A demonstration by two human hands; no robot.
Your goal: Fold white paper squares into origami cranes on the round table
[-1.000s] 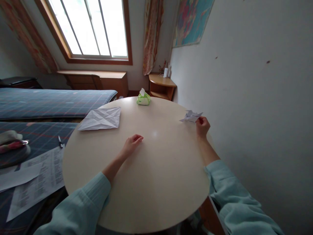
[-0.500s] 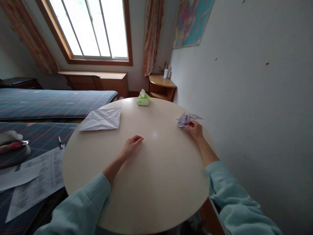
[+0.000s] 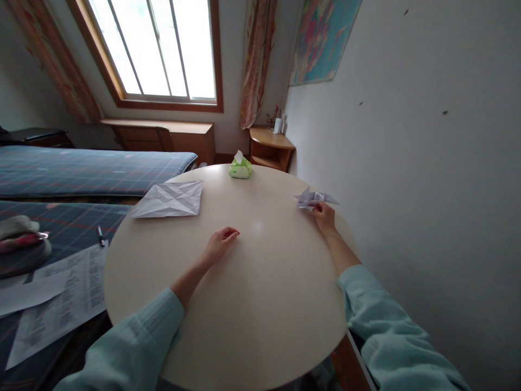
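Observation:
At the right side of the round table (image 3: 260, 304), my right hand (image 3: 324, 216) pinches the near edge of a white folded paper figure (image 3: 308, 196). The figure has pointed ends that stick out left and right, and my fingers cover part of its front. My left hand (image 3: 221, 242) rests on the middle of the tabletop, fingers curled together, with nothing visible in them. Beyond it to the left lies a creased white sheet of paper (image 3: 173, 199), apart from both hands.
A green tissue pack (image 3: 240, 166) stands at the table's far edge. To the left, a plaid bed (image 3: 81, 169) holds printed sheets (image 3: 61, 304), a pen (image 3: 100, 236) and a pouch-like item (image 3: 22, 244). A white wall (image 3: 427, 190) rises close on the right.
The paper figure sits slightly flatter and has turned a little under my right hand, which has shifted slightly. My left hand stays in place. The view has tilted slightly.

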